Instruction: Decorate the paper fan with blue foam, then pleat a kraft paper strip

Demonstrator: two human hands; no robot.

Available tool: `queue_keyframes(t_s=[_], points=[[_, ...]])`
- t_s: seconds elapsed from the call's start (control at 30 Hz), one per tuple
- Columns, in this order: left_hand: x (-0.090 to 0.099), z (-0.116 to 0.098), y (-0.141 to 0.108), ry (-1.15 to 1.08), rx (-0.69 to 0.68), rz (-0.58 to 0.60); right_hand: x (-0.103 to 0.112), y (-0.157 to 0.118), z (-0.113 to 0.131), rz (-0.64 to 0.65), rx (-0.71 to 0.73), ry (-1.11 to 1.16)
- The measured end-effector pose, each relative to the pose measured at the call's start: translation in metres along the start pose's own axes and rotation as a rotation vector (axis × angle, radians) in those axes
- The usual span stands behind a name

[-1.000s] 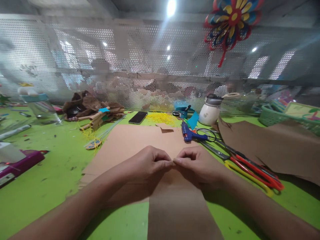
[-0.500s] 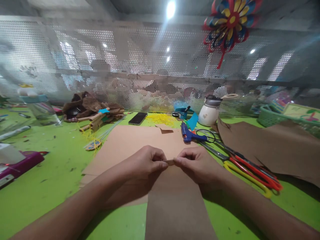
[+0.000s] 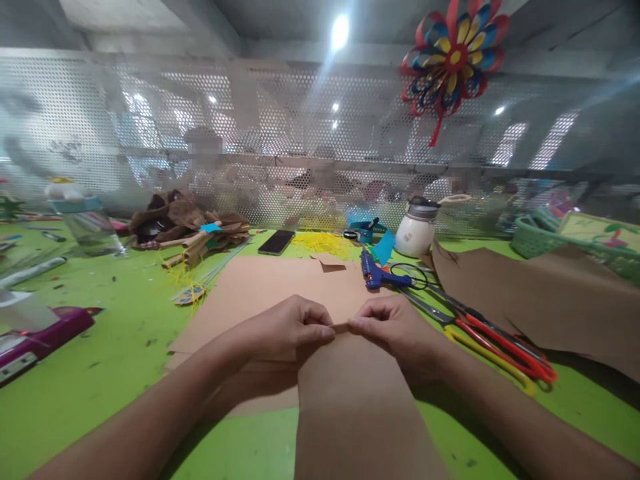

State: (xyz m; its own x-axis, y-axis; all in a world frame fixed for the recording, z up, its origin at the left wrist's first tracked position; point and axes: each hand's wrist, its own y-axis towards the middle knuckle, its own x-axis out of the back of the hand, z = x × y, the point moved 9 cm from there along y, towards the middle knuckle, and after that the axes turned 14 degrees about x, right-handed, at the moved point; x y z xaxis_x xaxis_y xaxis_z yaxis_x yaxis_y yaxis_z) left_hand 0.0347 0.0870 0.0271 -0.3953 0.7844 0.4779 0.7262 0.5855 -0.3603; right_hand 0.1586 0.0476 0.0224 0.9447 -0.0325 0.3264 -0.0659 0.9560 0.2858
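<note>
A long strip of brown kraft paper (image 3: 360,407) runs from the near edge of the view up to my fingers. My left hand (image 3: 295,323) pinches the left part of its far end, thumb on top. At the right part of the same end, my right hand (image 3: 387,323) pinches with thumb and forefinger. Between the two thumbs shows a narrow folded or rolled edge. Under and beyond my hands lie larger sheets of brown paper (image 3: 270,280), stacked flat on the green table (image 3: 125,360).
A blue glue gun (image 3: 377,273), red-handled scissors (image 3: 505,343) and yellow-handled scissors (image 3: 493,360) lie to the right. A phone (image 3: 277,243), yellow paper shreds (image 3: 320,244) and a white jar (image 3: 416,230) stand at the back. A purple power strip (image 3: 55,337) is left.
The view has tilted up slightly. Both hands keep their pinch on the paper's end, and the strip's near part appears raised and shifted a little to the right.
</note>
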Motion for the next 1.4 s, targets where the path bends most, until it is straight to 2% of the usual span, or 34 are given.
queue_keyframes(t_s=[0.1,0.2,0.27,0.37,0.43,0.6,0.77,0.9,1.07,1.23,1.4], points=[[-0.008,0.006,0.003,-0.159,0.036,0.020,0.001,0.003,0.003,-0.016,0.055,-0.047],[-0.019,0.012,0.007,-0.562,0.024,0.029,0.003,0.005,0.003,-0.060,0.091,-0.100],[-0.023,0.015,0.010,-0.691,0.001,-0.011,0.003,0.007,0.004,-0.070,0.117,-0.131],[-0.022,0.020,0.015,-0.652,0.002,-0.109,0.002,0.008,0.008,-0.063,0.163,-0.171],[-0.019,0.020,0.016,-0.588,0.018,-0.138,0.001,0.007,0.005,-0.054,0.141,-0.142],[-0.010,0.017,0.013,-0.529,0.065,-0.133,0.002,0.002,-0.014,-0.100,-0.028,0.157],[-0.009,0.018,0.012,-0.533,0.085,-0.104,0.002,0.000,-0.024,-0.135,-0.073,0.320],[-0.010,0.022,0.013,-0.572,0.081,-0.074,0.000,0.000,-0.026,-0.124,-0.107,0.330],[-0.012,0.023,0.012,-0.654,0.092,-0.073,-0.004,0.003,-0.012,-0.059,-0.032,0.336],[-0.010,0.017,0.011,-0.584,0.068,-0.085,0.002,0.002,-0.011,-0.091,-0.026,0.130],[-0.009,0.015,0.012,-0.516,0.049,-0.069,0.001,0.000,-0.019,-0.100,-0.107,0.231]])
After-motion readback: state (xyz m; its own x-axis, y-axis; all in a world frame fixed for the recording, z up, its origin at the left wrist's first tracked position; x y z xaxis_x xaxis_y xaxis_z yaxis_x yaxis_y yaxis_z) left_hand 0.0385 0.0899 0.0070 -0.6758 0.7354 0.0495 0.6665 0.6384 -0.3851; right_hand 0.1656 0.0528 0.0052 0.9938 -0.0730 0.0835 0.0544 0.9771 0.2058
